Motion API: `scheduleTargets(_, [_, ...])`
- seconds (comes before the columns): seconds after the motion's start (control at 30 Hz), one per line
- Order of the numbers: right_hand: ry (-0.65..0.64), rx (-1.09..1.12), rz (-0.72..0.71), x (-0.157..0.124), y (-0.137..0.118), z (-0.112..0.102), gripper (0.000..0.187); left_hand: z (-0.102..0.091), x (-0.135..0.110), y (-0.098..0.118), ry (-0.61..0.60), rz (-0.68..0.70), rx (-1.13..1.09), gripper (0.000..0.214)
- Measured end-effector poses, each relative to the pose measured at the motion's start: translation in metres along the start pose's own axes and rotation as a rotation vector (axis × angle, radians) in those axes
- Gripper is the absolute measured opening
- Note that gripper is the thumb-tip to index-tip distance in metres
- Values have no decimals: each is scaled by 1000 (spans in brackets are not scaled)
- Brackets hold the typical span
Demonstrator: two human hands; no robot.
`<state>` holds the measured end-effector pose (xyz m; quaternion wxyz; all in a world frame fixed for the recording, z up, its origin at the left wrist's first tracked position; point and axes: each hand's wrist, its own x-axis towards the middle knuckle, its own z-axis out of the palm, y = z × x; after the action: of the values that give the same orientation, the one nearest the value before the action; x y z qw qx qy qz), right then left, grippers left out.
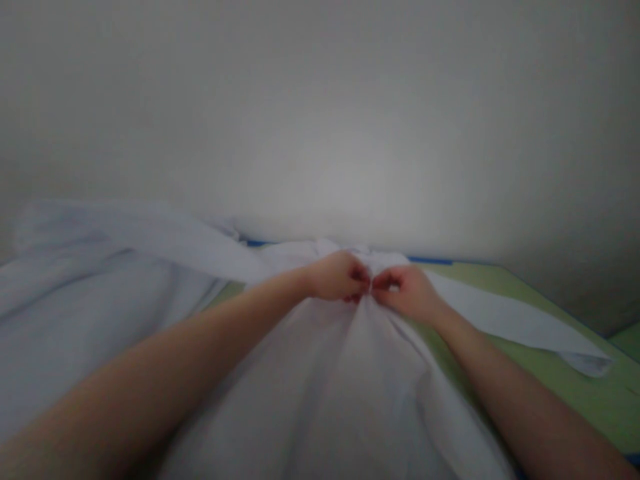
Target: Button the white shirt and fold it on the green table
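A white garment or cloth (320,387) lies spread over a green surface (590,393), reaching from the near edge to the far wall. My left hand (337,277) and my right hand (407,290) meet at its far middle, both with fingers curled in a pinch on the white fabric. Their fingertips almost touch each other. A long white strip, like a sleeve (520,320), runs out to the right over the green surface. Another fold of the cloth (150,240) runs off to the left. The picture is blurred.
A plain pale wall (320,120) stands right behind the surface. A blue edge (430,261) shows along the back of the green surface. More white fabric is heaped at the left (75,293).
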<state>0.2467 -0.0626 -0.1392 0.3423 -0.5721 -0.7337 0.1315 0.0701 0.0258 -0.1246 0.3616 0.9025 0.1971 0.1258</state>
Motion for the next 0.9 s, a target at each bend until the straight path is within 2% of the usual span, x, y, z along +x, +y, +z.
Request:
scheduleTargets(0.13, [75, -85, -14, -4, -4, 6, 18, 3, 1, -1, -2, -68, -144, 13])
scheduleTargets(0.23, [101, -139, -36, -5, -4, 9, 18, 5, 2, -1, 26, -141, -227, 17])
scheduleTargets(0.33, [108, -186, -53, -4, -4, 11, 17, 8, 4, -6, 98, -151, -137, 24])
scheduleTargets(0.47, [123, -187, -23, -3, -4, 11, 17, 10, 8, -14, 168, -131, 12, 21])
scheduleTargets(0.73, [195, -296, 18, -6, -15, 16, 12, 11, 6, -10, 191, -76, 170, 17])
scheduleTargets(0.9, [183, -88, 101, -1, -12, 14, 9, 7, 2, 0, 171, -17, 237, 20])
